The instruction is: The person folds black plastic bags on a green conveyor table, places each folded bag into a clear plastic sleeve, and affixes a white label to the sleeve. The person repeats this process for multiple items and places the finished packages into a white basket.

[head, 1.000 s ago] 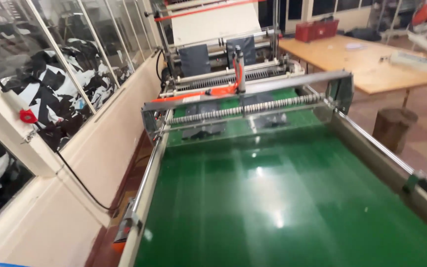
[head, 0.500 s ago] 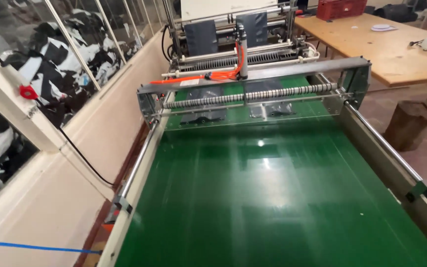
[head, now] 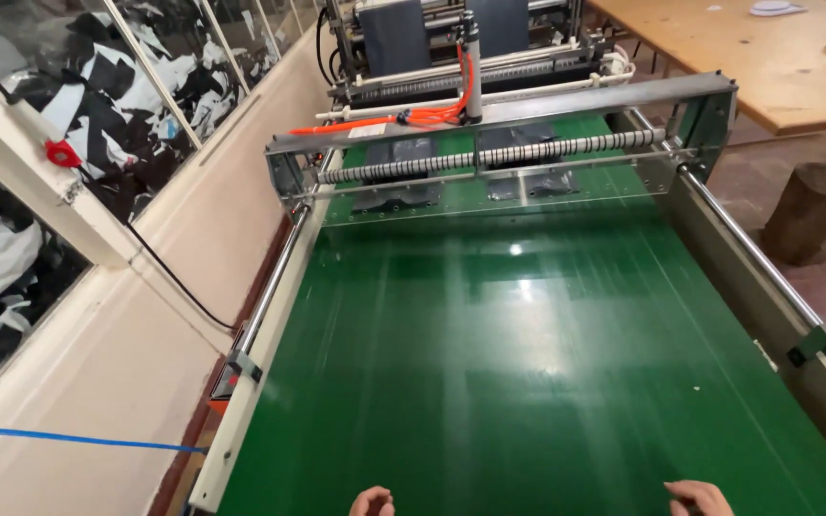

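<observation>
A wide green conveyor belt point(head: 528, 363) runs away from me toward a metal roller frame point(head: 499, 143). Two dark flat pieces point(head: 403, 196) lie on the belt just under that frame. My left hand point(head: 372, 502) shows only its fingertips at the bottom edge, over the near end of the belt. My right hand point(head: 698, 498) also peeks in at the bottom edge, further right. Neither hand visibly holds anything; most of each hand is out of frame.
A machine with orange hoses point(head: 432, 115) stands behind the frame. Steel side rails point(head: 270, 287) flank the belt. A glazed partition point(head: 69, 172) with black and white scraps is at left. A wooden table point(head: 767, 57) and a stump point(head: 810, 210) stand at right.
The view has tilted down and moved closer to the belt. The fingertips of both hands have come into view at the bottom edge.
</observation>
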